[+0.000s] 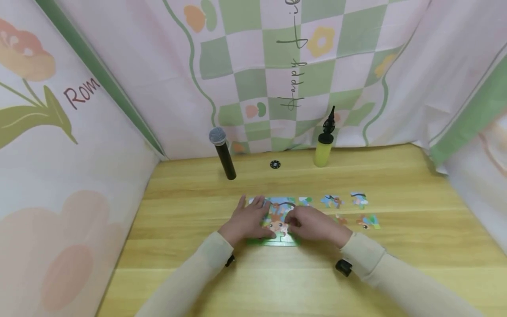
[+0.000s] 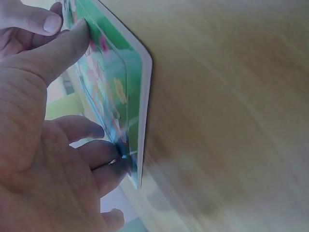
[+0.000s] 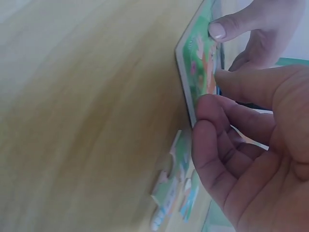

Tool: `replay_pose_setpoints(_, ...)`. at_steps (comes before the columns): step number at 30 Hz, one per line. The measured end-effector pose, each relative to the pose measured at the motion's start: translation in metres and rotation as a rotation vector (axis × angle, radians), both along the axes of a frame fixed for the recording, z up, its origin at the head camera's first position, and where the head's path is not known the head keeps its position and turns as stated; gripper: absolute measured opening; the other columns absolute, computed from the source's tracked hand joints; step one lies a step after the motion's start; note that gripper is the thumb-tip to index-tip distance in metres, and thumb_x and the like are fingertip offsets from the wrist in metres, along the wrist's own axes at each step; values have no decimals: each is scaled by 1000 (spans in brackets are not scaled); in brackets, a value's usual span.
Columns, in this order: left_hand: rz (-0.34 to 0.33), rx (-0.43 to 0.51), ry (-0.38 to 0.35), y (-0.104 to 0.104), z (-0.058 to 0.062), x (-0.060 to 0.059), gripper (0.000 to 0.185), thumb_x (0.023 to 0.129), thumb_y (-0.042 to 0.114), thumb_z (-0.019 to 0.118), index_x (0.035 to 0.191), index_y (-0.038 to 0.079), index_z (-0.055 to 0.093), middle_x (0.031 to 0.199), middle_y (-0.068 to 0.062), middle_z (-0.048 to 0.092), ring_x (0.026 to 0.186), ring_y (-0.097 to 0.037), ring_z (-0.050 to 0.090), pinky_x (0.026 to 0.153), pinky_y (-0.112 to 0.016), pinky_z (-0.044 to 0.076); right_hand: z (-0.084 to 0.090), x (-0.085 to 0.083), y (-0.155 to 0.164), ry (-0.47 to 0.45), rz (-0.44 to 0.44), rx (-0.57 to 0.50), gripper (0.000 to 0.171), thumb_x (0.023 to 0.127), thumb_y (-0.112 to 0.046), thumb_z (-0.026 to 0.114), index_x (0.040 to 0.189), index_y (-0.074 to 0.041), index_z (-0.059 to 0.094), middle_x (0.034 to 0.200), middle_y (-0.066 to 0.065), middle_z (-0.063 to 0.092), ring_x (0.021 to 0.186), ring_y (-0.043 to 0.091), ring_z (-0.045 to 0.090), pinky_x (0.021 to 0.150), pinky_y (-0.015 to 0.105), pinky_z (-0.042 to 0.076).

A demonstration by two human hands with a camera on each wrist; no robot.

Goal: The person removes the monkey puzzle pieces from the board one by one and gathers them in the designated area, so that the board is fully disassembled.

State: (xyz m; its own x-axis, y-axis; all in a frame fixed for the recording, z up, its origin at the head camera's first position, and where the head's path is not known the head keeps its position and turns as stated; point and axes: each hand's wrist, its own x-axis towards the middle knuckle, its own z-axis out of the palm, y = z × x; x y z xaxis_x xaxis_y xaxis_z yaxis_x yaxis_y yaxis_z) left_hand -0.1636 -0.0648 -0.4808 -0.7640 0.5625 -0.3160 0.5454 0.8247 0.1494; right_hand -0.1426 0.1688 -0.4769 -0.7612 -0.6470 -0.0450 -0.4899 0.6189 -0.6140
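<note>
So: wood-grained table (image 1: 277, 284), checkered curtain (image 1: 245, 48) behind; left hand (image 1: 248, 221) spread on puzzle (image 1: 276, 224); right hand (image 1: 314, 223) curled, grip unclear.

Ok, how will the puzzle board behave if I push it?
The puzzle board is probably stiff: its edge looks straight and solid. Thin and flat, it seems unlikely to tip. Fitted pieces may shift: seams show between them.
</note>
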Motion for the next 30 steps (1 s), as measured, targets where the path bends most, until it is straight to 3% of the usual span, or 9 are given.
replay_pose_setpoints(7, 16, -1, -8, 1, -2, -1, 104, 86, 72, 63, 162, 15, 23, 167, -10, 10, 153, -24, 7, 118, -56, -8, -4, 3, 2, -4, -46, -37, 9, 93, -8, 70, 102, -9, 68, 85, -9, 62, 73, 6, 57, 68, 27, 53)
replay_pose_setpoints(15, 16, -1, -3, -1, -4, 0, 105, 85, 73, 62, 163, 15, 21, 167, -8, 9, 153, -22, 6, 118, -55, -8, 8, 15, 19, -49, -40, -207, 9, 96, -8, 68, 100, -15, 66, 89, -8, 66, 81, 10, 64, 73, 29, 57)
replay_pose_setpoints(22, 5, 4, -2, 0, -4, 1, 105, 85, 73, 62, 163, 15, 21, 167, -9, 9, 153, -22, 5, 119, -55, -7, 21, 37, 111, -103, -61, -218, 15, 96, -17, 72, 109, -10, 72, 98, -8, 72, 89, 11, 68, 79, 29, 58)
replay_pose_setpoints(26, -4, 12, 4, -1, -5, 1, 105, 86, 74, 61, 163, 15, 21, 167, -10, 9, 153, -23, 5, 119, -56, -7, 21, 55, 169, -153, -126, -202, 16, 97, -12, 70, 110, -4, 71, 98, -5, 72, 88, 12, 69, 76, 27, 58)
replay_pose_setpoints(30, -9, 18, 3, -1, -6, 0, 105, 86, 74, 60, 163, 15, 21, 167, -10, 8, 153, -24, 5, 118, -55, -8, 16, 69, 203, -233, -211, -168, 16, 99, -12, 68, 111, -1, 68, 98, 1, 70, 88, 13, 68, 75, 26, 57)
